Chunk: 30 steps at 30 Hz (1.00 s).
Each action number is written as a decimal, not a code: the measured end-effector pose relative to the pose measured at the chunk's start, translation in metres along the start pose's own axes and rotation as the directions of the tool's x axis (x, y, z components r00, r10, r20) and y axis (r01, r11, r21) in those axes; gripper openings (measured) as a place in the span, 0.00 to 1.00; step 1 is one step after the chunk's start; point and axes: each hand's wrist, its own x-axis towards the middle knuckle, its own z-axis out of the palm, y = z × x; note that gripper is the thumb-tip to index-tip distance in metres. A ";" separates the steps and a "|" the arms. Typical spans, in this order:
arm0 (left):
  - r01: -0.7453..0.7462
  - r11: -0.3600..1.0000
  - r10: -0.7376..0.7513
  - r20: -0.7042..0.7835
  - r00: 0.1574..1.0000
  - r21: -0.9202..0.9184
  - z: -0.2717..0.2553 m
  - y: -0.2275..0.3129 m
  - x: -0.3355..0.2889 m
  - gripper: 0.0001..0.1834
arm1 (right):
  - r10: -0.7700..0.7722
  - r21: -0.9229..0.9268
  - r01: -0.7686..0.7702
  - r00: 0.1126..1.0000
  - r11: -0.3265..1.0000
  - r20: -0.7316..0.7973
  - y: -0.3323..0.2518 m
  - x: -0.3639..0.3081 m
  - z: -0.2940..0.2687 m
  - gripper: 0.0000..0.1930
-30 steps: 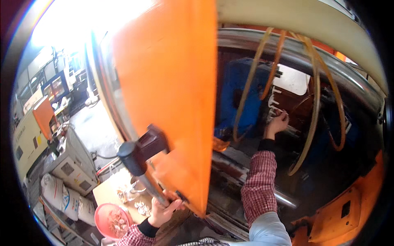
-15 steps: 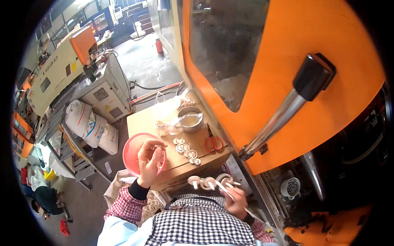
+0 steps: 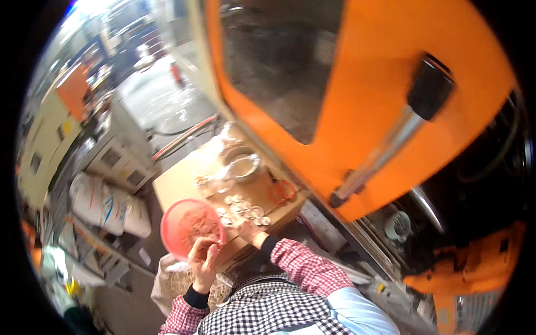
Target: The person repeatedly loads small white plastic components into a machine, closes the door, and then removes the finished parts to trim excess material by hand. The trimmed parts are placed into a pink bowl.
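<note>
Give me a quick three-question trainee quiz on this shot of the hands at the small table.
1. True or false: the left hand is at the red bowl.
2. Which hand reaches the small round parts on the table?
3. The handle sits on a door of which colour: A green, B orange, C white?

Key: 1 true. 2 the right hand. 3 B.

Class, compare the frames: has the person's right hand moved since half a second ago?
Yes. The right hand has gone from near the person's chest up onto the cardboard table, now at the small round parts, beside the pink bowl.
</note>
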 end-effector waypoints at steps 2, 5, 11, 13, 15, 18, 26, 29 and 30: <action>-0.020 0.994 0.007 0.112 0.994 0.108 0.007 -0.010 0.009 0.03 | 0.121 0.145 -0.119 0.993 0.982 -0.003 0.005 -0.013 -0.006 0.20; 0.004 0.995 -0.047 0.426 0.903 0.101 0.046 -0.003 0.016 0.04 | 0.154 0.407 -0.173 0.985 0.897 0.079 -0.019 -0.031 -0.123 0.20; -0.398 0.916 0.070 0.955 0.287 0.052 0.232 -0.007 0.006 0.07 | 0.512 0.563 -0.424 0.859 0.710 0.001 -0.007 -0.185 -0.212 0.14; -0.490 0.869 0.189 0.961 0.201 -0.069 0.305 -0.024 -0.001 0.05 | 0.588 0.313 -0.524 0.792 0.792 -0.164 -0.005 -0.223 -0.203 0.13; -0.544 0.836 0.222 0.952 0.211 -0.074 0.365 -0.040 0.000 0.05 | 0.658 0.320 -0.708 0.705 0.630 0.264 -0.002 -0.219 -0.283 0.11; -0.668 0.741 0.199 0.973 0.120 -0.069 0.448 -0.079 0.004 0.07 | 0.694 0.328 -0.636 0.713 0.698 -0.094 0.009 -0.262 -0.265 0.07; -0.814 0.581 0.027 0.999 0.044 0.020 0.515 -0.086 -0.009 0.18 | 0.738 0.347 -0.662 0.655 0.664 -0.162 0.028 -0.316 -0.294 0.09; -0.795 0.606 0.104 0.993 0.052 -0.022 0.516 -0.095 -0.005 0.14 | 0.726 0.346 -0.652 0.671 0.675 -0.151 0.035 -0.318 -0.306 0.08; -0.790 0.612 0.116 0.992 0.044 -0.037 0.514 -0.102 -0.004 0.13 | 0.723 0.351 -0.646 0.673 0.678 -0.158 0.037 -0.318 -0.308 0.08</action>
